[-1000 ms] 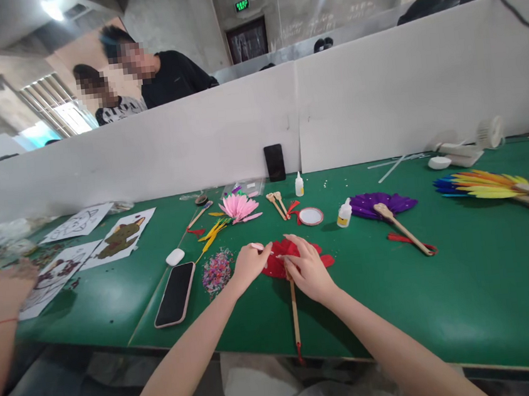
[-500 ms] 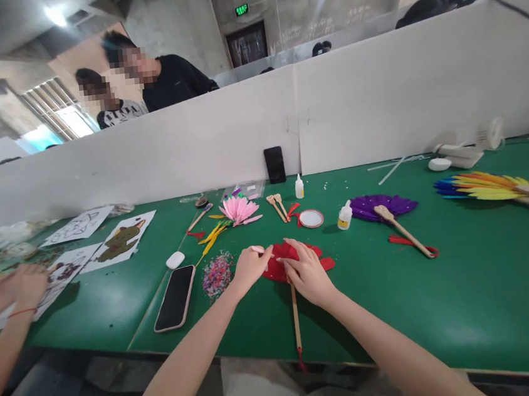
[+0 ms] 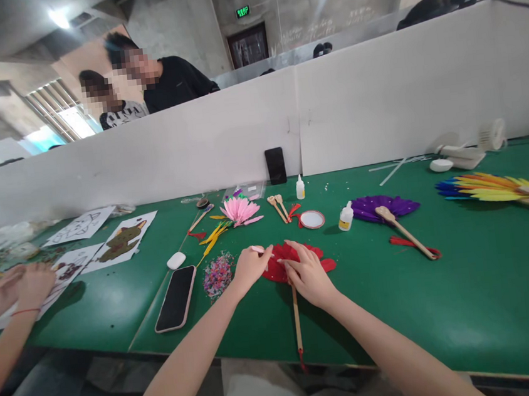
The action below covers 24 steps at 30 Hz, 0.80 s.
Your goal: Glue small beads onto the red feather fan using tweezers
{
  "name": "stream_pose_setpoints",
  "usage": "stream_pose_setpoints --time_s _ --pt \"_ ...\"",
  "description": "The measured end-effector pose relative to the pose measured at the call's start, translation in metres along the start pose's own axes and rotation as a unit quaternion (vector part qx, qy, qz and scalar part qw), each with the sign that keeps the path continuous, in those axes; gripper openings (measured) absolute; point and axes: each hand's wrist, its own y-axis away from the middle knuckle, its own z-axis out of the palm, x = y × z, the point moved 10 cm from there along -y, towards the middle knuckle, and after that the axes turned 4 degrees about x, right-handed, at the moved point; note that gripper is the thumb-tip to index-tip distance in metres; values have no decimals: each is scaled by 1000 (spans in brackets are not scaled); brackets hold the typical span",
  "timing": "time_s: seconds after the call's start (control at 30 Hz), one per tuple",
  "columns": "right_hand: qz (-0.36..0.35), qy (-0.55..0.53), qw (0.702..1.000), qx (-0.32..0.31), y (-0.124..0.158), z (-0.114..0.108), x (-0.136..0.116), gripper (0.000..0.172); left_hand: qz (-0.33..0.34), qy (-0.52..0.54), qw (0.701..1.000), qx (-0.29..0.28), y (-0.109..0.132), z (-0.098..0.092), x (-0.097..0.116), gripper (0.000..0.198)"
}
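Observation:
A red feather fan with a wooden handle lies on the green table in front of me. My left hand is closed in a pinch at the fan's left edge, holding a small pink stick. My right hand rests on the fan where the feathers meet the handle, fingers bent and pressing down. A heap of coloured sequins lies just left of my left hand.
A phone and white earbud case lie to the left. Behind are a pink feather flower, glue bottles, a round lid, a purple fan and a multicoloured fan. A co-worker's hands work on pictures at left.
My hands have barely moved on the red fan. The co-worker's hands at the left have come together and shifted slightly right.

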Motion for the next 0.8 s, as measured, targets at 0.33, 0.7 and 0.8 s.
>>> stream_pose_setpoints --time_s 0.33,0.7,0.8 --pt "13 -17 1000 -11 0 0 1 33 11 42 999 16 -5 -7 -2 49" --pt "19 -61 998 6 1 -3 1 32 3 85 995 43 -6 -27 -1 53" --pt "27 -87 996 26 -1 -10 3 32 -5 104 993 51 -6 -33 -1 52"
